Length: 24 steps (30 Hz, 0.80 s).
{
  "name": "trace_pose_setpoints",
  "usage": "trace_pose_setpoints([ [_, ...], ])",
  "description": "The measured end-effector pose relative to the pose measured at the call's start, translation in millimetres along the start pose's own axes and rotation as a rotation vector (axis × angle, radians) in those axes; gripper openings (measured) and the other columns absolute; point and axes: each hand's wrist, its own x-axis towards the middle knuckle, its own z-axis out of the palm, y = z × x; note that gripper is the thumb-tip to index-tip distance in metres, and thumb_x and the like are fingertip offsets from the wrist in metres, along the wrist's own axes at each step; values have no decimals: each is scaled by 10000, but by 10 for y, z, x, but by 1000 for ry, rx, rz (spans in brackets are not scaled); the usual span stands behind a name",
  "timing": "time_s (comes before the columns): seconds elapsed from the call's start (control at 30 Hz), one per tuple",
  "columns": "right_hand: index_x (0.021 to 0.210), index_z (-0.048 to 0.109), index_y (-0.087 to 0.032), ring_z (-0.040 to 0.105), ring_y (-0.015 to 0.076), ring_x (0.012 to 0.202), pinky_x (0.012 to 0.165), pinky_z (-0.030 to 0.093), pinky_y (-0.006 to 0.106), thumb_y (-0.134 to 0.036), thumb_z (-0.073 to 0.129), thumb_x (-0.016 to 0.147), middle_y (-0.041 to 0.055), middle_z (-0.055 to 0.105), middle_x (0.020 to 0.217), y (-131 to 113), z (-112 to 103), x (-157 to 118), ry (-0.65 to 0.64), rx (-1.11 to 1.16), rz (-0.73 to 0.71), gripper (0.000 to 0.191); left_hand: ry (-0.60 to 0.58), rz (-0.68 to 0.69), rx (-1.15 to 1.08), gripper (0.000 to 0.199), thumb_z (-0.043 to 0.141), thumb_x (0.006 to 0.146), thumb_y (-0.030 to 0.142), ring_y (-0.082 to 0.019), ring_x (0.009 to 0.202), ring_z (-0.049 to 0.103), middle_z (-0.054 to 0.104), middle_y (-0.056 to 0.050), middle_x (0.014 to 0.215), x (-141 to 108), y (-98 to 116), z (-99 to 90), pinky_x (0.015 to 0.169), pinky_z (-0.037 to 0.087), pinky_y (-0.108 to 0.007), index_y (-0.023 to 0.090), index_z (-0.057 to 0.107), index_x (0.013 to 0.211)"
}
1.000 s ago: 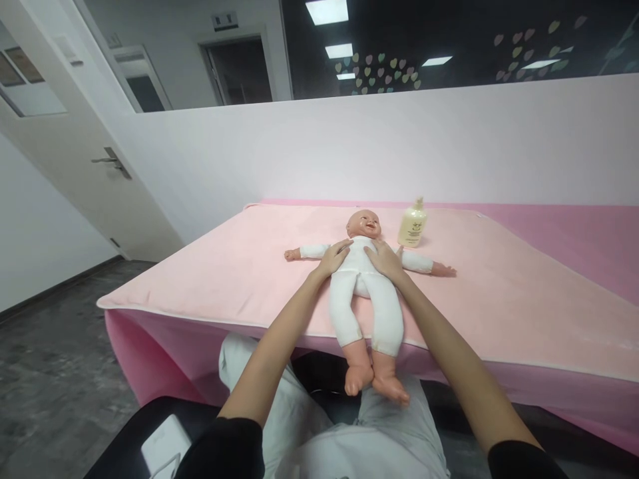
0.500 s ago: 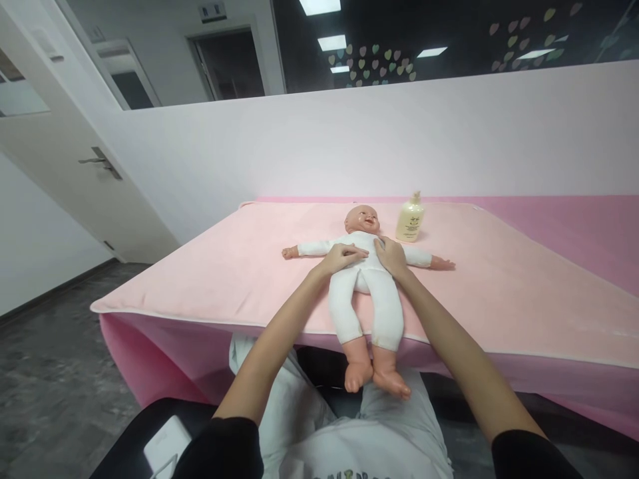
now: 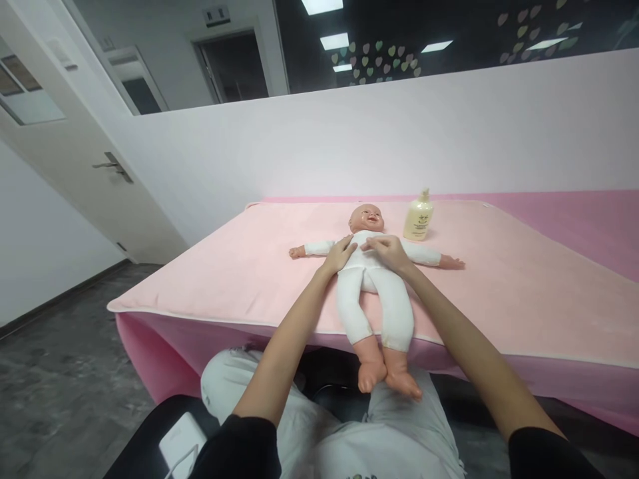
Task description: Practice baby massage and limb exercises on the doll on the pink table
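Observation:
A baby doll [image 3: 368,259] with a white cloth body lies on its back, head away from me, its bare feet jutting over the table's near edge. My left hand [image 3: 340,254] rests along the left side of its torso, fingers stretched up toward the shoulder. Across the doll's belly and chest reaches my right hand [image 3: 388,253], its fingers extended leftward and the palm side turned down. Neither hand grips anything; both are at the torso. Just behind the doll's right-side arm stands a pale yellow pump bottle [image 3: 418,218].
A pink padded mat [image 3: 219,266] with white piping covers the table, and darker pink cloth [image 3: 154,352] hangs below. Behind it rises a white wall [image 3: 319,146] with a window above. A white device with a cable [image 3: 182,444] lies on a black surface at lower left.
My left hand has shifted from across the belly to the torso's side. My right hand has moved from the side to across the torso. The view has turned slightly left.

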Motion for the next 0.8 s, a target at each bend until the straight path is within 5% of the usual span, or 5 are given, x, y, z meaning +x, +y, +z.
trace_pose_setpoints([
  [0.07, 782, 746, -181, 674, 225, 854, 940, 478, 395, -432, 560, 823, 46, 733, 850, 4, 60, -22, -207, 28, -50, 315, 48, 25, -32, 525, 379, 924, 375, -195, 1339, 445, 479, -102, 1440, -16, -24, -3, 1148, 300, -331, 117, 489, 1367],
  [0.13, 850, 755, -194, 675, 223, 889, 1065, 388, 440, -411, 576, 817, 34, 737, 892, 43, 96, -24, -278, -33, -89, 283, 72, 11, -37, 496, 388, 918, 321, -190, 1325, 463, 499, -102, 1422, -22, -22, -4, 1141, 316, -325, 102, 512, 1346],
  [0.23, 954, 743, -196, 640, 229, 1049, 1161, 247, 466, -372, 520, 852, 45, 723, 1025, 113, 108, 15, -244, -148, -110, 301, 77, -12, -45, 477, 382, 920, 294, -173, 1320, 467, 510, -80, 1415, -16, -10, 3, 1143, 318, -318, 117, 518, 1341],
  [0.47, 1164, 653, -203, 460, 201, 1310, 1179, 157, 476, -309, 469, 896, 55, 606, 1293, 143, 125, 82, -200, -430, -31, 341, 79, 2, -66, 478, 385, 922, 307, -164, 1328, 459, 506, -88, 1418, -3, -31, 21, 1150, 308, -315, 106, 524, 1333],
  [0.8, 1403, 450, -226, 287, 285, 1411, 1128, 175, 586, -489, 387, 940, 100, 333, 1523, 121, 33, 57, -88, -674, 264, 536, 84, -7, -85, 471, 401, 910, 307, -173, 1311, 479, 527, -69, 1400, -20, -12, 0, 1149, 318, -321, 132, 541, 1324],
])
